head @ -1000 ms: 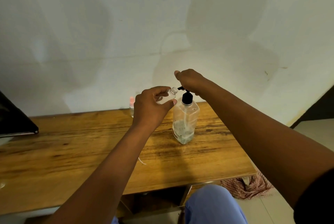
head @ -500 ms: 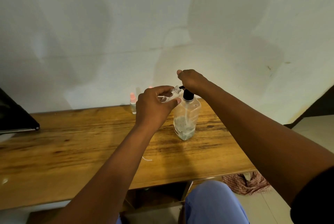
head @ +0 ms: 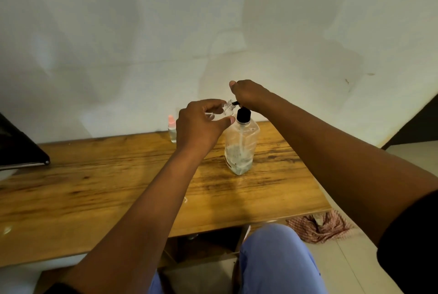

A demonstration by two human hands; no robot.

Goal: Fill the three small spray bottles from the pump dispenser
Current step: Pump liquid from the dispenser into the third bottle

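A clear pump dispenser (head: 240, 149) with a black collar stands upright on the wooden table (head: 94, 189), a little liquid at its bottom. My right hand (head: 248, 95) rests on top of its pump head, covering it; only the black nozzle tip shows. My left hand (head: 201, 127) holds a small clear open spray bottle (head: 228, 110) tilted, its mouth right at the nozzle tip. A second small spray bottle (head: 172, 129) with a pink cap stands upright near the wall, left of my left hand. No third bottle is visible.
A dark flat device (head: 19, 149) lies at the table's left edge. A small white scrap (head: 184, 199) lies on the table under my left forearm. A checked cloth (head: 320, 225) lies on the floor beside my blue-clad knee (head: 275, 258).
The camera view shifted slightly. My right hand stays on the pump head and my left hand keeps the small bottle at the nozzle, with only small adjustments.
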